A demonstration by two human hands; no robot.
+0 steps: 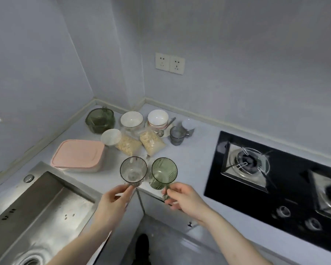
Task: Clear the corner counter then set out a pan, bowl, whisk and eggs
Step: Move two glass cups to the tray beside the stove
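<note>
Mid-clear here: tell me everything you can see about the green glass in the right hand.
The green-tinted, transparent stemmed glass has a ribbed bowl and a thin dark rim. It looks empty. It is tilted, its mouth turned up toward the camera, above the front edge of the pale corner counter. The right hand pinches its stem; the foot is hidden. It sits close beside the clear ribbed glass in the left hand; whether they touch is unclear.

On the bench (189, 155), bowls (131, 119) are set far, bags (139, 143) nearer; the sink (36, 207) is placed left, the stove (275, 180) right.
</note>
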